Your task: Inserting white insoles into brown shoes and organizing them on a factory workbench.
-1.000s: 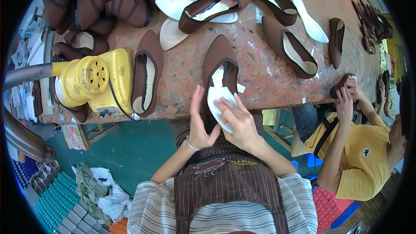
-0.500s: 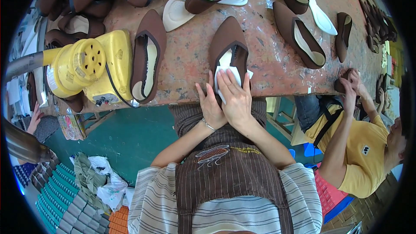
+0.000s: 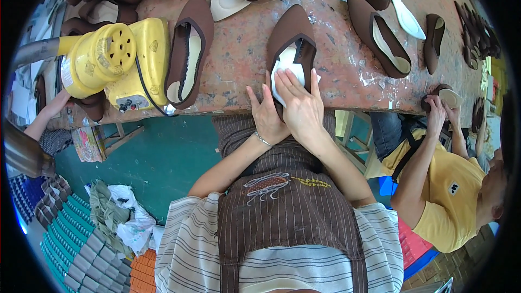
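Observation:
A dark brown pointed flat shoe (image 3: 291, 26) lies in front of me at the table's near edge, its toe pointing away. A white piece (image 3: 281, 82), cloth or paper, covers its open back half; one corner sticks out on the right. My right hand (image 3: 302, 109) presses that piece into the shoe with fingertips close together, the outermost finger resting along the right side. Left of the heel, my left hand (image 3: 269, 119) has its fingers stretched and apart beside the shoe. The wrists cross, and the right hand hides the left thumb and the heel.
A yellow blower machine (image 3: 116, 59) with a hose stands left, beside another brown shoe (image 3: 190, 49). More brown shoes (image 3: 377, 38) and white insoles (image 3: 404, 8) lie farther back. At right, a co-worker in a yellow shirt (image 3: 448, 201) handles a shoe and insole; another person's hand (image 3: 57, 103) reaches in at left.
My view has shifted slightly, so the table appears higher. My right hand still presses the white piece, its fingers bunched closer. The co-worker at right now has a pale insole at the shoe.

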The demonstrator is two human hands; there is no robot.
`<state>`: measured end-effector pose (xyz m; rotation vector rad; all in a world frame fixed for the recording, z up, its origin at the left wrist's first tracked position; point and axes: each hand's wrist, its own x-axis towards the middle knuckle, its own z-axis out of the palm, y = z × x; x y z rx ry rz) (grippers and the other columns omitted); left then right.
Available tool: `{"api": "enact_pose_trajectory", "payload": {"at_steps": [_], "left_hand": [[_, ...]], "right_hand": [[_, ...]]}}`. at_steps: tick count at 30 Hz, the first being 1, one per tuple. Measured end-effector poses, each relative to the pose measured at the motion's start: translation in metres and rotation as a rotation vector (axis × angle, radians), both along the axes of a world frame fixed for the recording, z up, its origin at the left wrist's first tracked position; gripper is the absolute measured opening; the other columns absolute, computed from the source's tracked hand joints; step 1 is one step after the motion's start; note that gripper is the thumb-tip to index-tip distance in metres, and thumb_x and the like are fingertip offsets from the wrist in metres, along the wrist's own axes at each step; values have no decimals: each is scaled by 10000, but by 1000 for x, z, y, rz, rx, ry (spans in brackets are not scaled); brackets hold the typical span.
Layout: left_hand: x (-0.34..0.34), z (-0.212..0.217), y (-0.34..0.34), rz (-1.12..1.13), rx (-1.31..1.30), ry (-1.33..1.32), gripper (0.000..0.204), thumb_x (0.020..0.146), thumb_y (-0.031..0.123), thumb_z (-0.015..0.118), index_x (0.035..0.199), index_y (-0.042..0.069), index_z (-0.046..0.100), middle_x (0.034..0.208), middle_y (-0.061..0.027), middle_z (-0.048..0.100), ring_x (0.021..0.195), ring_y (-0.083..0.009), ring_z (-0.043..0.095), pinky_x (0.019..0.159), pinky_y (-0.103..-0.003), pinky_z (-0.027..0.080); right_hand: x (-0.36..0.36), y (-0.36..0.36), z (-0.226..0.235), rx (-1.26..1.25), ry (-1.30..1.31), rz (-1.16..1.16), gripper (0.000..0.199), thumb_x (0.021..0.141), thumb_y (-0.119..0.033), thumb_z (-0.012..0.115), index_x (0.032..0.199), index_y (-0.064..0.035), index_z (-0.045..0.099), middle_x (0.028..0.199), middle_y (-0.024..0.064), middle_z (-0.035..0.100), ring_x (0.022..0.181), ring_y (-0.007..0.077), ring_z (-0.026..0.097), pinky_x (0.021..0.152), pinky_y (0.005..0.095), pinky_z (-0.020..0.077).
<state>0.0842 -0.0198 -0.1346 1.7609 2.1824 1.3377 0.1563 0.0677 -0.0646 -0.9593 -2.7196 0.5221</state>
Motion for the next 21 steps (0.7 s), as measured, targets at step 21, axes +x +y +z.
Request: {"api": "enact_pose_trajectory", "payload": {"at_steps": [21], "left_hand": [[0, 12, 10, 13, -26, -74, 1236, 685, 393, 811, 1486, -112, 17, 1463, -324, 372, 1205, -355, 585, 1159, -567, -58]], "right_hand": [[-31, 73, 0, 23, -211, -94, 430, 807, -118, 527, 1163, 123, 506, 1074, 307, 542, 1056, 434, 540, 1122, 616, 182]]}}
